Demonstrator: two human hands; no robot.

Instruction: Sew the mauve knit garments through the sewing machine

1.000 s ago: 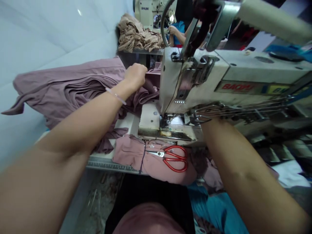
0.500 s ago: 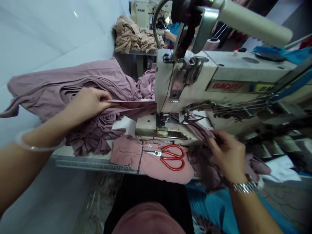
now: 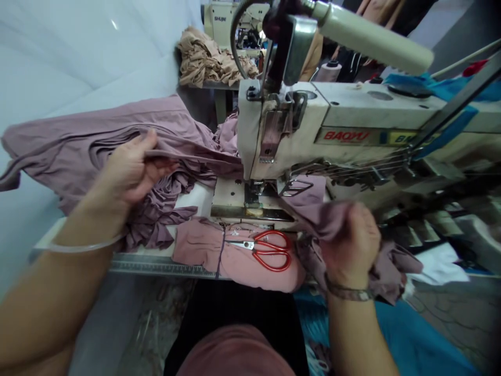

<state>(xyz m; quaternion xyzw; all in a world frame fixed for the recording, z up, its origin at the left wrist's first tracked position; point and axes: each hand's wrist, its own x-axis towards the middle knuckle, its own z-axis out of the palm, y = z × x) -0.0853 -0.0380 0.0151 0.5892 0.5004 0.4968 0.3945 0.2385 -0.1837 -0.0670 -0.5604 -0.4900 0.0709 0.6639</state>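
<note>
while the left hand (image 3: 129, 169) and the right hand (image 3: 350, 245) work at two sides of the sewing machine (image 3: 344, 117), both of them are closed on mauve jersey cloth (image 3: 94, 130), which seems to be one same piece. the left hand pinches a narrow, stretched edge of it between thumb and fingers, and the right hand is closed like a fist around a bunched part. from the left hand this edge runs to the right in a tight line toward the presser foot (image 3: 254, 189), which stands between the two hands, and from that place the cloth comes out to the right hand, so it seems to lie across the sewing area. the larger part of the mauve cloth spreads in many folds beyond and to the left of the left hand. nearer to the body than both hands, on the tabletop (image 3: 156, 265), lies a folded pink cloth (image 3: 203, 256) with red-handled scissors (image 3: 272, 251) on it, below the gap between the hands and touched by neither. far beyond the left hand, a beige fabric pile (image 3: 211, 60) rests on a shelf (image 3: 219, 84). in my judgement, the step in hand is guiding this edge at the machine with tension from both sides; the next move seems to call for keeping the edge straight and even, with the fingers away from the presser foot.
</note>
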